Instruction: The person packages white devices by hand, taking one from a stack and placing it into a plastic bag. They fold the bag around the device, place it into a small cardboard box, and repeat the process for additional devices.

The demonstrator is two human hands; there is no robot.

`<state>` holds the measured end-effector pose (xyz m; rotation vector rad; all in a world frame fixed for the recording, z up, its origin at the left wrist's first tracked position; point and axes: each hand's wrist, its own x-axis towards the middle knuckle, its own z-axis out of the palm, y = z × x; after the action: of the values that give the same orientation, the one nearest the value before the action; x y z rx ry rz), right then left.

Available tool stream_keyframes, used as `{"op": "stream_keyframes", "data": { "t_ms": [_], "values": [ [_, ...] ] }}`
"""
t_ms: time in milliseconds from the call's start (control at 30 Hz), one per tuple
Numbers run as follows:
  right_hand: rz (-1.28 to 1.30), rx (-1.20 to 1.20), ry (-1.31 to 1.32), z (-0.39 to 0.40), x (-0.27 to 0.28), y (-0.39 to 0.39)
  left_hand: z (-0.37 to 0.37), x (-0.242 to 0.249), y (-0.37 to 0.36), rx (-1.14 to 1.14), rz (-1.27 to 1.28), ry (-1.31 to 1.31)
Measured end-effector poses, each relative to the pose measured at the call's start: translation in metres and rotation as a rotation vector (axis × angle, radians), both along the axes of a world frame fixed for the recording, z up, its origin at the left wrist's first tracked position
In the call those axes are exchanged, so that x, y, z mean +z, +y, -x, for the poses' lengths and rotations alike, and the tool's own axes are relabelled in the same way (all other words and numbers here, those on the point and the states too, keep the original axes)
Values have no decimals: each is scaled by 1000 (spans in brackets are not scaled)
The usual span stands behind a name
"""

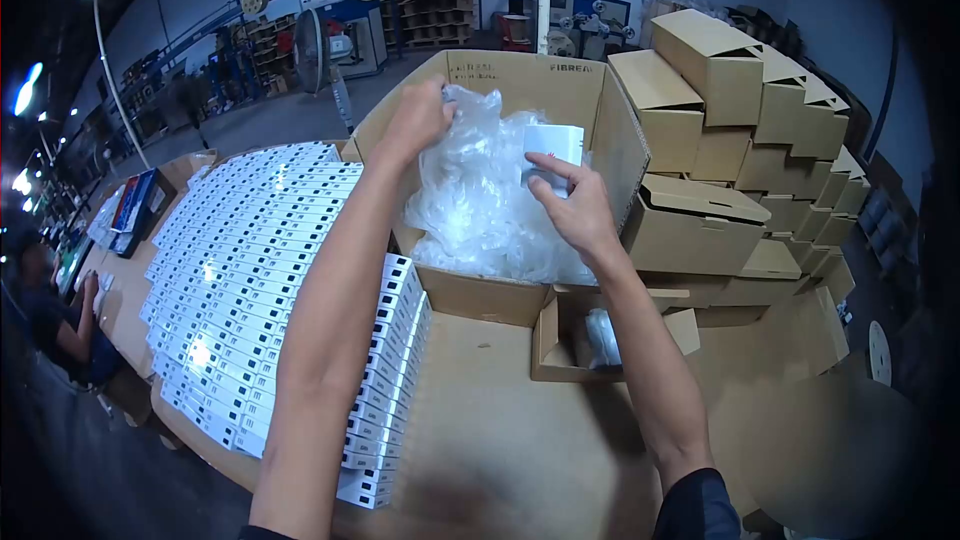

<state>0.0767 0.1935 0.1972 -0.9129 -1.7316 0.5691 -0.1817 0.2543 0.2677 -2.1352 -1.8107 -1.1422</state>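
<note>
Nearest the camera, two bare forearms rise from dark sleeves [698, 505] at the bottom edge and reach toward the upper middle of the frame, one to each side of a big open carton's contents.

At the far left, a co-worker [62, 325] sits by another table. Rightward, white boxes [250, 260] fill the left half in close rows, small dark marks facing out; packed this tightly, they probably brace one another and lie within easy reach.

In the upper middle, the left hand [415, 125] is at the big open carton [525, 75], its fingers bent and apparently gripping the upper edge of a clear bag [478, 112]; the fingertips are partly hidden. Raising that edge seems to separate it from the loose clear plastic [470, 205] heaped below, which the carton walls keep from spilling.

Just right of it, over the same heap, the right hand [580, 208] holds a flat white box [558, 143] between thumb and index finger. The index finger lies along its face, likely to steady it, leaving the upper part uncovered.

Below, at lower centre, a small open carton [575, 373] stands on the brown work surface [470, 420] with clear plastic inside. Brown cartons [735, 90] climb the upper right, stacked presumably to save floor space.
</note>
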Motion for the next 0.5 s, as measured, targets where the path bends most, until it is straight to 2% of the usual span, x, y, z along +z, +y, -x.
{"op": "stream_keyframes", "data": {
  "t_ms": [67, 167, 200, 300, 367, 433, 500],
  "values": [
    [-54, -74, 46, 2, 8, 0, -3, 17, -14, 14, -88, 3],
    [7, -97, 149, -2, 35, -19, -12, 21, -52, -250, 60, -313],
    [88, -57, 189, -6, 47, -36, -31, 26, -94, -335, 94, -412],
    [252, 47, 225, -21, 54, -69, -62, -8, -165, -462, 90, -605],
    [171, 77, 217, -26, 42, -102, -72, -38, -203, -413, 140, -586],
    [132, 110, 165, -35, 23, -145, -94, -59, -249, -553, 136, -928],
    [60, 102, 153, -45, 3, -182, -105, -95, -283, -552, 140, -1066]
  ]
}}
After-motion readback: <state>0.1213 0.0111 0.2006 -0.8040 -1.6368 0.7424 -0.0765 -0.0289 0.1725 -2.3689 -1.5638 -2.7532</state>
